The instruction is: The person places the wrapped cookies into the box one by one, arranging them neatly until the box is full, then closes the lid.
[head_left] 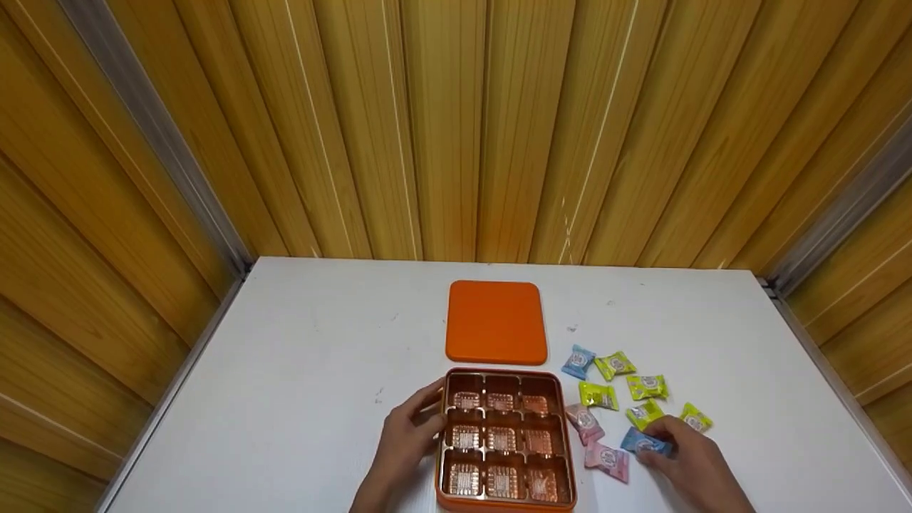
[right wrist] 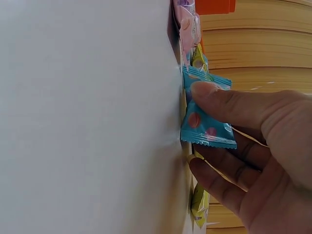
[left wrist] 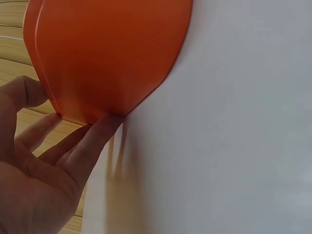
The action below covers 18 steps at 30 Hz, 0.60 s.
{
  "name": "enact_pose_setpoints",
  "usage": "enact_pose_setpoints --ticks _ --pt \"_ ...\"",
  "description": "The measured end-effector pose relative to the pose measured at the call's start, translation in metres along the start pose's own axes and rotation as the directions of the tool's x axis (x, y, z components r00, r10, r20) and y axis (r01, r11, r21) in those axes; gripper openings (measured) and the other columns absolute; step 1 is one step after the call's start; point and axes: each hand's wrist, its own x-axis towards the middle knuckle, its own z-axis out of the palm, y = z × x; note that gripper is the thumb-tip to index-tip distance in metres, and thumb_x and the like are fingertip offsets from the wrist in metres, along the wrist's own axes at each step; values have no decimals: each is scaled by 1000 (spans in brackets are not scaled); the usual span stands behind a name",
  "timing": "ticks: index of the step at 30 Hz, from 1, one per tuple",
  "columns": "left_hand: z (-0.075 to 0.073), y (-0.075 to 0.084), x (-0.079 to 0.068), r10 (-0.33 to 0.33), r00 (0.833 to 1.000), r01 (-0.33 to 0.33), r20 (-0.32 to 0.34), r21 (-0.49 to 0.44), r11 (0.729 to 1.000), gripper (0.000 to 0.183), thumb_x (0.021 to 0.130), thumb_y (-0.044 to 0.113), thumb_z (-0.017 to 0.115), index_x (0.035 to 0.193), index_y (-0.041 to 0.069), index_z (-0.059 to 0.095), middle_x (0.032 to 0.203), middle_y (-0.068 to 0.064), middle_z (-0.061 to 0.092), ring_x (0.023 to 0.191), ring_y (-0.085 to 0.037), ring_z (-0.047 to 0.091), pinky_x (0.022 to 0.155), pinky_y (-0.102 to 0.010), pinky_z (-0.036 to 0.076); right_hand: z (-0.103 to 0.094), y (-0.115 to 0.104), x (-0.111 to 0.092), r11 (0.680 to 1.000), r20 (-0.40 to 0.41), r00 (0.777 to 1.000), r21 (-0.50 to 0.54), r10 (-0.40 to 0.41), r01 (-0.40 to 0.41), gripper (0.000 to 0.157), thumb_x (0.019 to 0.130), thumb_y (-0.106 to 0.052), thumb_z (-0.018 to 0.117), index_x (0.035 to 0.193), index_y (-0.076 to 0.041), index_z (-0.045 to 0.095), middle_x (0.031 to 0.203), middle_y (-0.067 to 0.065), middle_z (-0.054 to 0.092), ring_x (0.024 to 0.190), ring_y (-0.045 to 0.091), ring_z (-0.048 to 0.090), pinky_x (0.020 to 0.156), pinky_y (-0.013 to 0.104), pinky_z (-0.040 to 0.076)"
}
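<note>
A square orange tin point(head_left: 574, 499) with a copper-coloured divided insert lies open at the front of the table. My left hand point(head_left: 410, 433) rests against its left side, fingertips on the orange wall point(left wrist: 107, 58) and thumb up by the rim. Right of the tin, my right hand point(head_left: 695, 456) pinches a blue wrapped candy point(right wrist: 207, 129) between thumb and fingers, low over the table. Pink wrapped candies point(head_left: 607, 461) lie between that hand and the tin. A yellow-green candy point(head_left: 643, 412) sits just beyond the fingers, and another point(head_left: 695, 418) lies beside the knuckles.
An orange lid point(head_left: 496, 322) lies flat behind the tin. More yellow-green candies point(head_left: 648, 387) and another blue candy point(head_left: 578, 362) are scattered on the white table point(head_left: 299, 399) to the right. Wood-patterned panels point(head_left: 442, 128) rise at the back and both sides.
</note>
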Motion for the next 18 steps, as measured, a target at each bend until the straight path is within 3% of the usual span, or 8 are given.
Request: enact_pose_setpoints --ticks 5,11,14,16,18 --pt "10 -2 -3 40 994 -33 -104 65 997 52 96 5 67 147 11 65 139 -18 67 123 -37 68 88 -38 62 0 2 -1 1000 15 1000 8 8 -8 38 91 -15 85 120 0 67 111 5 69 95 23 59 95 53 52" --pt "24 -3 -6 60 961 -23 -269 137 990 44 95 7 68 138 11 73 129 -11 74 111 -28 74 86 -32 61 1 2 0 1000 18 1000 17 19 -20 37 92 -15 84 122 -1 66 112 4 68 96 23 58 96 52 52" --pt "22 -1 -5 43 964 -12 -264 116 993 42 95 7 70 137 9 73 129 -13 73 113 -32 73 89 -36 61 1 2 0 1000 17 1000 15 14 -14 38 92 -16 85 121 -1 66 111 4 69 96 23 58 97 52 52" --pt "18 2 -4 20 974 5 -228 110 994 43 96 10 72 138 8 72 130 -15 72 117 -34 71 92 -39 61 1 3 0 1000 15 1000 15 12 -12 38 91 -15 85 121 -1 67 111 4 69 96 23 59 97 53 52" --pt "13 6 -3 -13 983 31 -182 95 995 46 96 12 73 141 7 70 132 -19 71 117 -37 70 86 -43 63 0 4 0 1000 12 1000 16 8 -9 38 91 -15 85 121 -1 66 112 4 69 96 23 59 97 53 52"
